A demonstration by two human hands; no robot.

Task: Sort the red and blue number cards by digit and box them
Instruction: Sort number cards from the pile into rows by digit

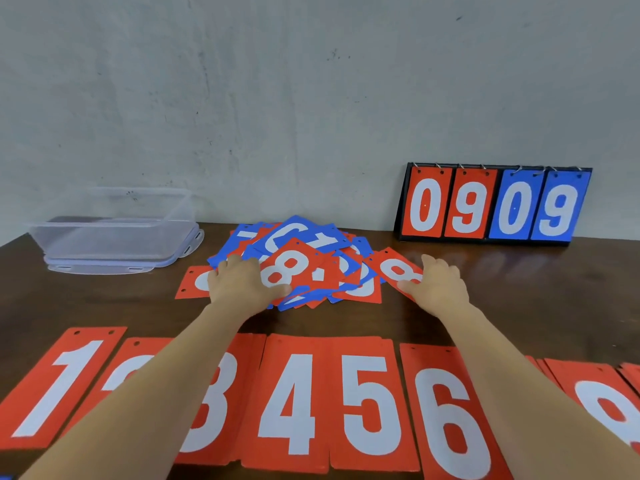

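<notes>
A loose pile of red and blue number cards (pixel 304 258) lies mid-table. My left hand (pixel 239 282) rests on its left side, thumb lying on a red 8 card (pixel 291 268) on top of the pile. My right hand (pixel 436 282) pinches another red 8 card (pixel 394 268) at the pile's right edge. Along the near edge runs a row of red cards: 1 (pixel 62 386), one partly hidden by my left arm, 3 (pixel 221 393), 4 (pixel 294 400), 5 (pixel 367 403), 6 (pixel 450 417) and more at the right (pixel 602 400).
A clear plastic box (pixel 114 223) sits on its lid at the back left. A flip scoreboard (pixel 495 204) reading 09 in red and 09 in blue stands at the back right against the grey wall. A single red card (pixel 192 282) lies left of the pile.
</notes>
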